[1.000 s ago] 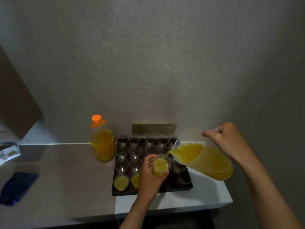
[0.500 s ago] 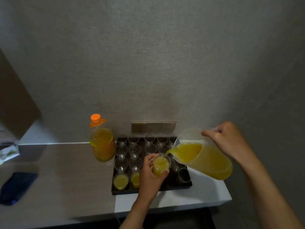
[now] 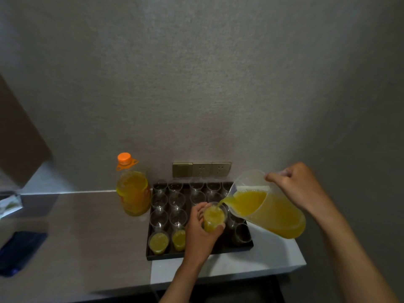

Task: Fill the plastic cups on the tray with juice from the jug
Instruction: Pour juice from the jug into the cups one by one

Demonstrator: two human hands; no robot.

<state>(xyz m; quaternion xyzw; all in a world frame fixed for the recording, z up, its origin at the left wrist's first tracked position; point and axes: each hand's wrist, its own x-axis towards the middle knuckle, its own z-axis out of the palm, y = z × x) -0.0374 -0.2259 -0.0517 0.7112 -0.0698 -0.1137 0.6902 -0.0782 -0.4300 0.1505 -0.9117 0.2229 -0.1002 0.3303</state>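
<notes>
A dark tray [image 3: 220, 252] on the counter holds several clear plastic cups [image 3: 177, 217]. Two cups at its front left, one [image 3: 158, 242] and another [image 3: 178, 239], hold orange juice. My left hand [image 3: 200, 231] grips a third cup [image 3: 213, 217] above the tray, nearly full of juice. My right hand [image 3: 299, 186] holds the clear jug [image 3: 267, 207] by its handle, tilted left. A thin stream of juice runs from its spout into the held cup.
A large juice bottle [image 3: 133, 189] with an orange cap stands just left of the tray. Wall sockets [image 3: 202, 169] sit behind the tray. A dark blue cloth [image 3: 20, 250] lies at the counter's far left. The counter edge [image 3: 229, 278] runs close in front.
Juice keeps flowing from the jug and the level in the held cup has risen. Both hands stay almost where they were.
</notes>
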